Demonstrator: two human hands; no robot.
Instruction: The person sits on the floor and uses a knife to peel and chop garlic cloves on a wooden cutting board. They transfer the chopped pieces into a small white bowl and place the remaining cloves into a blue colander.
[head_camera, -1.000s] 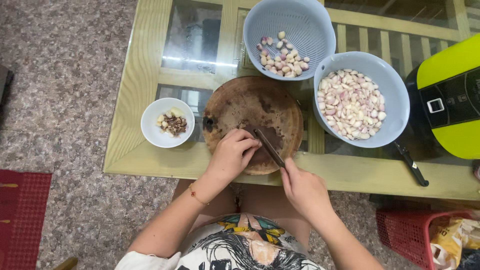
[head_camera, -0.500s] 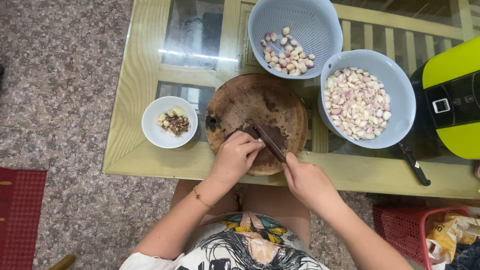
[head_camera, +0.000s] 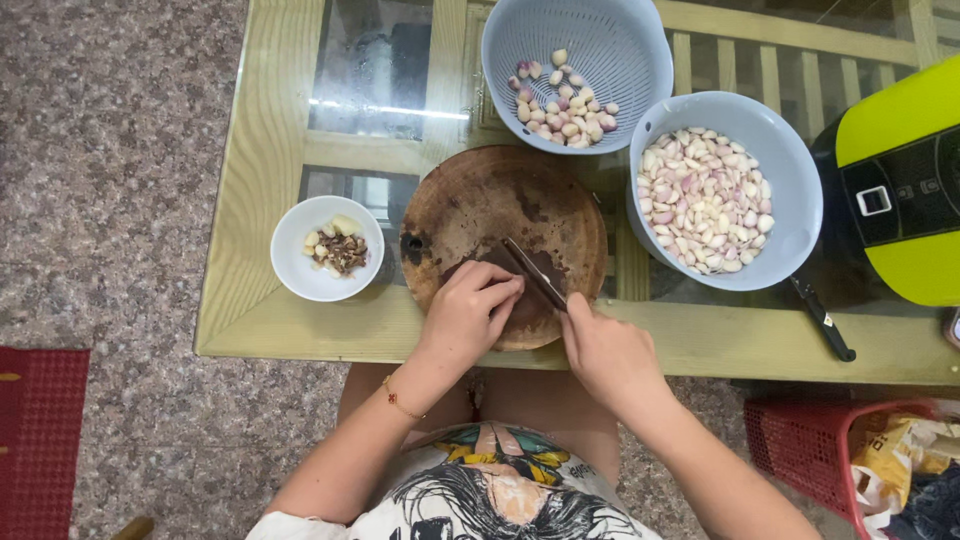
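Chopping board (head_camera: 490, 215), round and wooden, sits at the glass surface's (head_camera: 380, 60) near edge, within easy reach; bowls ring it. Left hand (head_camera: 468, 315) curls closed, pinning something small while right hand (head_camera: 605, 350) grips knife (head_camera: 535, 272).

Bright even light, glass glare, sharp

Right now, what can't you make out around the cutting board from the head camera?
- What the left hand pins down: its fingers cover it.
- The knife handle: buried in the right hand.
- Dark scraps in the small white bowl: too small.
- Green appliance: cut off by the right edge.
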